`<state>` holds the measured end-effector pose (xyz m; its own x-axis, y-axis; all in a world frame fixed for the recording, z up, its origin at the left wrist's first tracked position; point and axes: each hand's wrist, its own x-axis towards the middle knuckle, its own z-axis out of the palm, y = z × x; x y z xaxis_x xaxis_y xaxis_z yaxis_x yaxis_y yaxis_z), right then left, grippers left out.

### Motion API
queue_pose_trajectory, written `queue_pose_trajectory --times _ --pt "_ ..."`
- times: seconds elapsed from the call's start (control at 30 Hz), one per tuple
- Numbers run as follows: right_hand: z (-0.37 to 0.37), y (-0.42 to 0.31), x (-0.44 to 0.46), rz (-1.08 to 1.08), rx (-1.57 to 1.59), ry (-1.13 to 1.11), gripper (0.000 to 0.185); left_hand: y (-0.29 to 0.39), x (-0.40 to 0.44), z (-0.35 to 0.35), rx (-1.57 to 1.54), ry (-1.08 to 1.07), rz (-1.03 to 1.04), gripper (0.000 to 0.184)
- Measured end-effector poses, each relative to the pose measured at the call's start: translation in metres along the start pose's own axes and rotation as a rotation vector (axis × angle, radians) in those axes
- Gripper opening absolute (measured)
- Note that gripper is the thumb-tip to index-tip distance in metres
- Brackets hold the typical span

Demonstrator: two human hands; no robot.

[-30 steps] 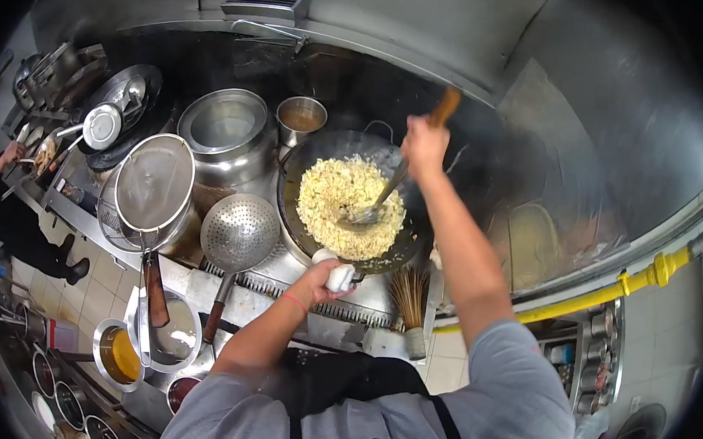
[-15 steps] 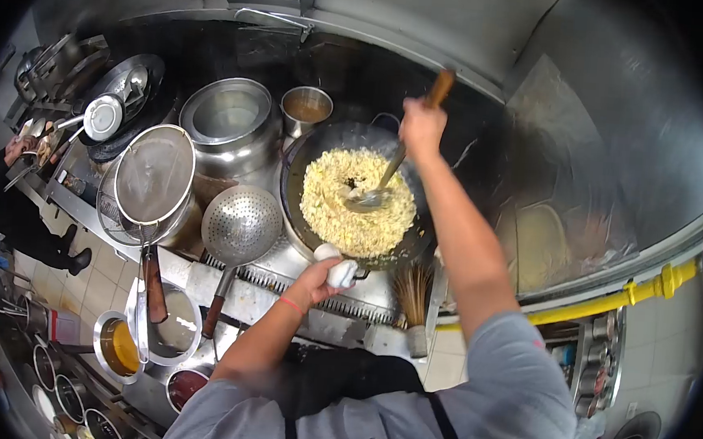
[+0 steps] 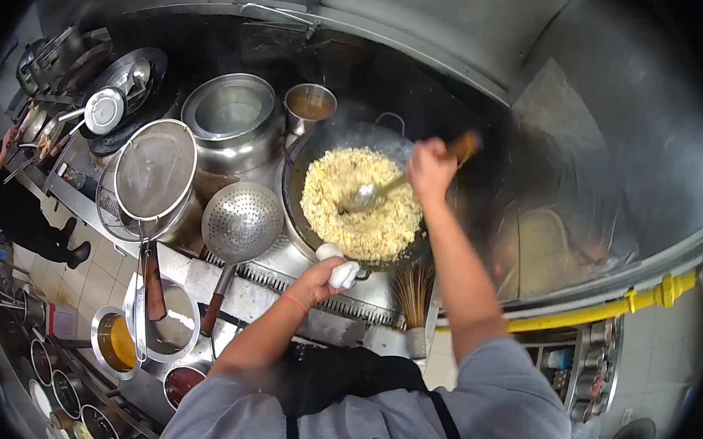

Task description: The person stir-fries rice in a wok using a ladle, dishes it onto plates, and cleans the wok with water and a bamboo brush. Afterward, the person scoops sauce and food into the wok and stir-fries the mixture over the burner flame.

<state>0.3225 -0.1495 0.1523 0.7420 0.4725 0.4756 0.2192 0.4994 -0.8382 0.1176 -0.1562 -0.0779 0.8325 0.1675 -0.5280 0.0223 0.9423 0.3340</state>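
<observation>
The right hand (image 3: 431, 170) was closed round the ladle's (image 3: 367, 194) handle, its bowl below in loose, likely heavy rice (image 3: 351, 229). The left clasped a cloth (image 3: 343, 273) at the wok's (image 3: 294, 207) near rim, its safest hold.

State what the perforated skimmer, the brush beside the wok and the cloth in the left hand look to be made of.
Perforated skimmer: bare metal, probably stainless steel, by its silvery sheen; its handle grip looks like brown wood.
Brush: stiff, matte, straw-brown strips, likely split bamboo.
Cloth: soft, pale fabric in folds, perhaps cotton.
</observation>
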Motion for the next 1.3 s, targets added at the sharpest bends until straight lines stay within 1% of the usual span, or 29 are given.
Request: queue_pose_trajectory --times 0.07,0.1,0.17,0.2,0.23,0.3,0.33,0.37,0.4,0.43,0.47,0.5,0.53,0.6,0.63,0.67,0.73,0.8,0.83,0.87,0.93,0.97,1.0,1.07,1.13,1.17,1.2,1.23,1.3 --pt "0.010 -0.019 0.043 0.235 -0.143 0.019 0.020 0.002 0.003 -0.004 0.039 -0.015 -0.034 0.021" --pt "0.018 -0.043 0.047 0.232 -0.077 -0.016 0.019 0.002 -0.001 0.003 0.013 0.028 -0.004 0.022" --pt "0.012 -0.051 0.032 0.052 0.004 0.021 0.024 -0.001 0.002 0.000 -0.016 0.035 -0.018 0.022" --pt "0.001 -0.029 0.023 -0.071 -0.001 0.072 0.026 0.000 0.003 0.001 -0.029 0.042 -0.020 0.022" --pt "-0.003 0.011 0.012 -0.059 -0.002 0.103 0.028 -0.001 0.001 0.003 -0.027 0.040 -0.024 0.022" --pt "0.003 0.020 0.035 0.069 -0.091 -0.005 0.028 0.002 -0.003 0.005 0.040 0.050 -0.003 0.023" --pt "0.007 0.009 0.054 0.123 -0.190 -0.036 0.026 -0.004 -0.008 0.000 0.039 0.063 -0.015 0.023" --pt "0.025 -0.029 0.058 0.249 -0.099 -0.021 0.023 -0.010 -0.005 -0.011 0.046 0.023 -0.034 0.023" --pt "0.026 -0.040 0.067 0.192 -0.028 -0.036 0.020 0.003 -0.001 0.002 0.051 -0.041 -0.018 0.023" --pt "0.022 -0.036 0.068 0.081 0.003 0.007 0.021 0.001 -0.006 0.011 0.011 0.083 0.002 0.022" --pt "0.012 -0.023 0.062 -0.021 0.030 0.056 0.022 -0.001 -0.004 0.011 0.003 0.079 -0.004 0.022" --pt "0.005 0.007 0.051 -0.067 -0.114 0.127 0.024 0.000 -0.002 0.008 0.018 0.059 -0.013 0.022" --pt "-0.015 0.067 0.060 -0.097 -0.253 0.110 0.026 0.001 -0.001 0.004 0.040 0.043 -0.022 0.022" --pt "0.007 0.048 0.086 -0.055 -0.389 0.011 0.026 0.004 0.006 -0.001 0.038 -0.008 0.014 0.022" --pt "0.025 0.006 0.080 0.104 -0.262 -0.029 0.026 -0.004 -0.005 -0.006 0.073 -0.012 -0.025 0.023" --pt "0.033 -0.008 0.084 0.130 -0.119 -0.012 0.026 0.003 -0.005 0.001 0.107 -0.042 -0.027 0.023" --pt "0.031 -0.010 0.068 0.022 0.037 0.079 0.023 -0.002 -0.009 0.009 0.045 0.001 0.000 0.024" --pt "0.006 0.068 0.067 -0.072 -0.352 0.081 0.021 0.001 -0.009 0.010 0.050 0.053 -0.011 0.025" --pt "0.002 0.052 0.074 0.015 -0.506 -0.081 0.018 0.000 -0.006 0.010 0.033 0.081 0.014 0.026" --pt "-0.001 0.039 0.086 -0.126 -0.566 -0.335 0.020 0.002 -0.003 0.009 0.033 0.076 0.014 0.026" --pt "0.013 -0.041 0.072 0.278 -0.226 -0.204 0.022 0.001 -0.003 0.002 0.066 -0.004 -0.019 0.024" --pt "0.012 -0.072 0.065 0.311 -0.201 -0.160 0.022 0.002 -0.007 0.006 0.059 0.005 -0.028 0.022" --pt "-0.003 -0.077 0.056 0.213 -0.134 -0.103 0.023 0.001 -0.007 0.007 0.048 -0.002 -0.018 0.022" --pt "-0.046 -0.020 0.036 -0.167 -0.436 0.016 0.023 0.001 -0.006 0.008 0.011 0.007 0.010 0.021" --pt "-0.043 0.006 0.034 0.097 -0.123 -0.047 0.021 -0.001 -0.004 0.005 0.046 -0.011 -0.013 0.022" --pt "-0.029 -0.010 0.048 0.164 -0.228 -0.043 0.022 -0.004 -0.002 0.002 0.063 -0.057 -0.029 0.022" --pt "-0.009 -0.038 0.053 0.189 -0.174 0.005 0.023 0.000 0.000 -0.001 0.082 -0.107 -0.026 0.022" --pt "-0.005 -0.048 0.060 0.104 -0.150 0.014 0.024 0.006 0.002 0.004 0.079 -0.109 -0.008 0.022" --pt "-0.024 -0.041 0.046 -0.075 -0.081 0.079 0.025 -0.001 -0.005 0.011 0.018 0.020 -0.006 0.020"
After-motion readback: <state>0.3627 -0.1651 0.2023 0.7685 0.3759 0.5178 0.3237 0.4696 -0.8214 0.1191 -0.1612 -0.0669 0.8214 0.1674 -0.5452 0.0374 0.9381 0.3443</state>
